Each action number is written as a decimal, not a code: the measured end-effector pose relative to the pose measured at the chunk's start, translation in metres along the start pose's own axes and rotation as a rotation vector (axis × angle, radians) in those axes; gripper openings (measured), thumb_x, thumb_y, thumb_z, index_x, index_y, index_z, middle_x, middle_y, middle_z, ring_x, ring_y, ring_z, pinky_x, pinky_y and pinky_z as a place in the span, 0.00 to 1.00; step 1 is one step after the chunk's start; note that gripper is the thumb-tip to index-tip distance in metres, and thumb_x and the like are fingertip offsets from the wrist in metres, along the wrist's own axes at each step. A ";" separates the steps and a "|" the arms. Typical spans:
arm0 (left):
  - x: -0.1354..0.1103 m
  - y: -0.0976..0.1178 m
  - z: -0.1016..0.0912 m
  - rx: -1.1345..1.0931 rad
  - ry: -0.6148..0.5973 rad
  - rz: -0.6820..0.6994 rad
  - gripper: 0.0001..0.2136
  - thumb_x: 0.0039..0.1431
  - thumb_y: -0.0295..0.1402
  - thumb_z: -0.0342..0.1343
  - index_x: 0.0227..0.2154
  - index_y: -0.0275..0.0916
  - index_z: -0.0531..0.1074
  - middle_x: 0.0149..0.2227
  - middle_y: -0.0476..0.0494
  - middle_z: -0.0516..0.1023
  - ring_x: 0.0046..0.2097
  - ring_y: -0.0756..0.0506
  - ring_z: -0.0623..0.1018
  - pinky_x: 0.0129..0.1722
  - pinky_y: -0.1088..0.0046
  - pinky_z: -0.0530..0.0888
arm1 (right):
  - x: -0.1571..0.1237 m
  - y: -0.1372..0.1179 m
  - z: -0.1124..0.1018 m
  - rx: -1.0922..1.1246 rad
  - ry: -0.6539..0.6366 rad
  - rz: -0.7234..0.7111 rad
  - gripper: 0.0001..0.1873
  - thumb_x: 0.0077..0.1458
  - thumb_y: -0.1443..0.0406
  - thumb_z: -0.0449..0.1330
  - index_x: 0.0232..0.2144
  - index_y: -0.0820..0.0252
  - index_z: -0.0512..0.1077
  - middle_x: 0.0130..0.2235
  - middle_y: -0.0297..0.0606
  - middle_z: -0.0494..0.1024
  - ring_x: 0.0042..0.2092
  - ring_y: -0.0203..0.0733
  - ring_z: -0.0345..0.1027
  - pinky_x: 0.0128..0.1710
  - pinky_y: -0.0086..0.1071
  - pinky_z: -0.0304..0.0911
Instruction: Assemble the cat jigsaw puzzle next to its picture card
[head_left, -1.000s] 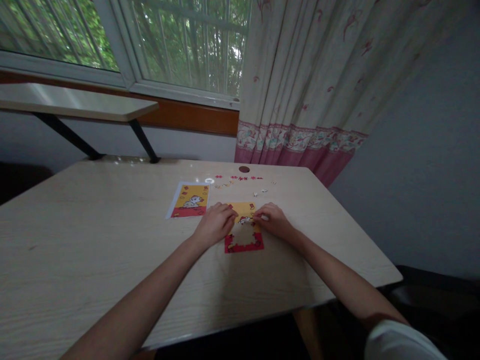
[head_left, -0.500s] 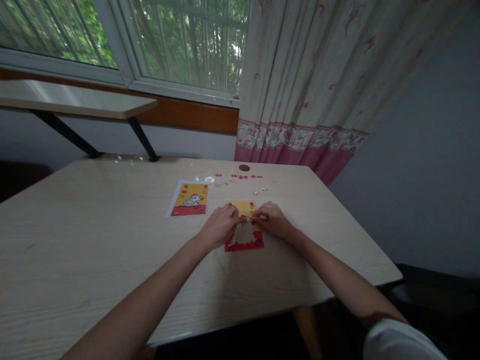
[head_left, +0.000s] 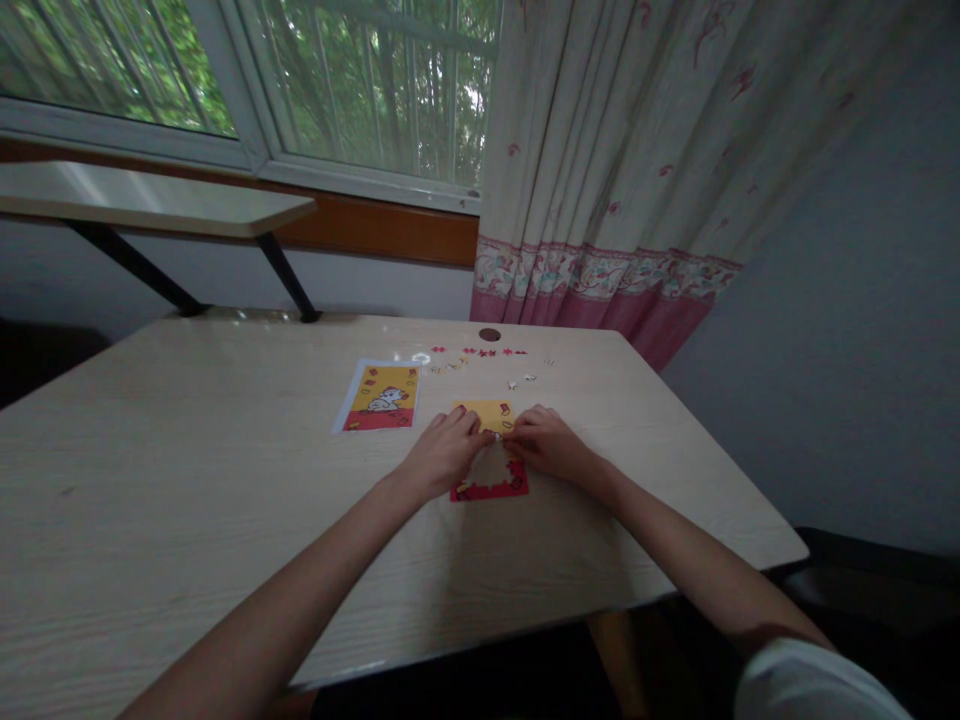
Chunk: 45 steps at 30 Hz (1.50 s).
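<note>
A partly assembled jigsaw puzzle (head_left: 491, 492), yellow above and red below, lies on the table with an open gap in its middle. My left hand (head_left: 444, 452) rests over its left side, thumb and fingers closed at the top of the gap. From the other side my right hand (head_left: 553, 447) reaches in, fingertips pinched together. Between the two sets of fingertips shows a small whitish puzzle piece (head_left: 496, 437), partly hidden by them. Left of the puzzle lies a reference picture (head_left: 384, 397) of a white animal on yellow and red.
Red puzzle pieces (head_left: 487, 352) lie in a row near the table's back edge, by a round cable hole (head_left: 490, 335). Pale pieces (head_left: 513, 385) are scattered in front of them. A raised shelf (head_left: 157, 200) stands at back left, a curtain (head_left: 592, 200) behind.
The fingertips of my right hand have shifted slightly at the top of the gap, close to my left thumb. The puzzle and loose pieces look the same.
</note>
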<state>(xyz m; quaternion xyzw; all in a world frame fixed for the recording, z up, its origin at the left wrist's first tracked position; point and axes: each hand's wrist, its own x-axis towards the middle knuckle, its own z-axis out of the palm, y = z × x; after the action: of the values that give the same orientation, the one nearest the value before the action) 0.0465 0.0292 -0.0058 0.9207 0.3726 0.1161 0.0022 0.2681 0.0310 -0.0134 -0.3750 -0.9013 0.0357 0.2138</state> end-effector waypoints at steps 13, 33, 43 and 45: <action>-0.013 -0.013 -0.003 0.030 -0.003 0.045 0.18 0.57 0.23 0.50 0.49 0.42 0.69 0.43 0.39 0.70 0.46 0.40 0.67 0.43 0.64 0.66 | 0.002 0.006 0.001 0.023 -0.016 0.003 0.09 0.58 0.62 0.57 0.29 0.59 0.75 0.31 0.38 0.75 0.36 0.38 0.63 0.37 0.32 0.54; -0.037 -0.031 -0.003 -0.236 0.104 0.050 0.18 0.55 0.19 0.44 0.42 0.38 0.75 0.46 0.37 0.74 0.48 0.42 0.72 0.47 0.61 0.72 | -0.003 0.009 0.012 0.126 0.151 0.068 0.09 0.59 0.64 0.55 0.35 0.59 0.75 0.31 0.39 0.75 0.36 0.39 0.65 0.39 0.34 0.57; -0.037 -0.030 -0.003 -0.247 0.107 0.029 0.18 0.56 0.20 0.44 0.42 0.39 0.75 0.46 0.38 0.74 0.48 0.43 0.73 0.47 0.62 0.73 | 0.002 0.021 0.012 0.121 0.109 0.088 0.07 0.57 0.63 0.58 0.33 0.57 0.76 0.32 0.38 0.76 0.37 0.39 0.66 0.41 0.34 0.58; -0.036 -0.029 -0.004 -0.252 0.108 0.031 0.18 0.55 0.19 0.44 0.42 0.39 0.75 0.46 0.38 0.74 0.48 0.43 0.73 0.47 0.62 0.73 | 0.009 0.031 0.010 0.096 0.113 0.150 0.07 0.56 0.65 0.58 0.36 0.58 0.76 0.35 0.39 0.77 0.39 0.40 0.67 0.42 0.35 0.59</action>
<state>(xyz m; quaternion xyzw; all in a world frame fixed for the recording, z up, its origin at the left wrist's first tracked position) 0.0004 0.0251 -0.0127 0.9112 0.3403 0.2113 0.0962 0.2789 0.0608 -0.0264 -0.4320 -0.8545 0.0735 0.2789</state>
